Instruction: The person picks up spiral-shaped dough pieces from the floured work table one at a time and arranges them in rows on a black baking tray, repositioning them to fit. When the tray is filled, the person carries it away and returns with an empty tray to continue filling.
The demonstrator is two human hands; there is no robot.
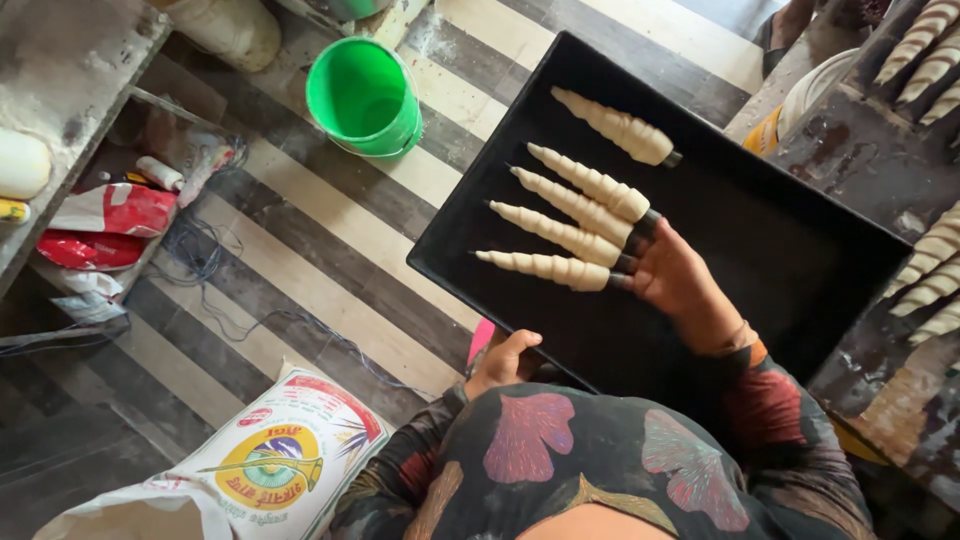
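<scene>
Dough-wrapped cone moulds (pixel 570 225), five of them, sit in the black baking tray (pixel 800 260), one on each spread fingertip of the right hand (pixel 680 280). Left of them, the left hand (pixel 505 360) grips the tray's near edge. A green bucket (pixel 365 95) stands on the striped floor (pixel 300 250).

cones (pixel 585 215) in tray (pixel 800 260) | bucket (pixel 365 95) left | sack (pixel 270 460) below-left

Black tray (pixel 780 250); cream cones (pixel 560 232); green bucket (pixel 365 95).
</scene>
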